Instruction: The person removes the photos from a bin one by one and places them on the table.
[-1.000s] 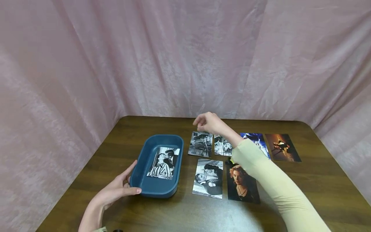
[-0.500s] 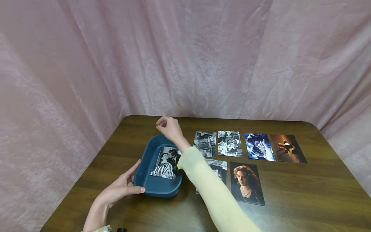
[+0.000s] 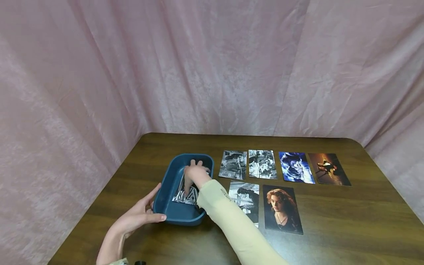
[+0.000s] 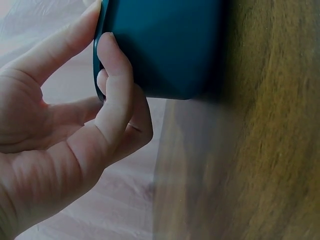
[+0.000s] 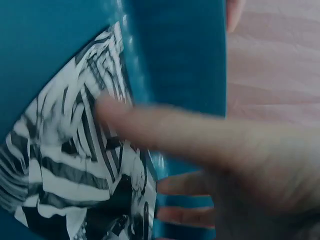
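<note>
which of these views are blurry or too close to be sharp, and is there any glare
Head view: sharp and evenly lit, with a soft sheen on the table near the portrait photo. Left wrist view: the left hand fairly clear at the blue tray, the wood beyond smeared. Right wrist view: the right hand very soft and close over the striped photo, with small glints on the tray wall.

Your right hand (image 3: 196,172) is down inside the blue tray (image 3: 168,182), fingers spread on the striped photo (image 3: 186,195) lying there. Your left hand (image 3: 140,217) grips the tray's near left corner. Right of the tray, six photos lie flat on the table (image 3: 347,228): four in the far row, two nearer.
</note>
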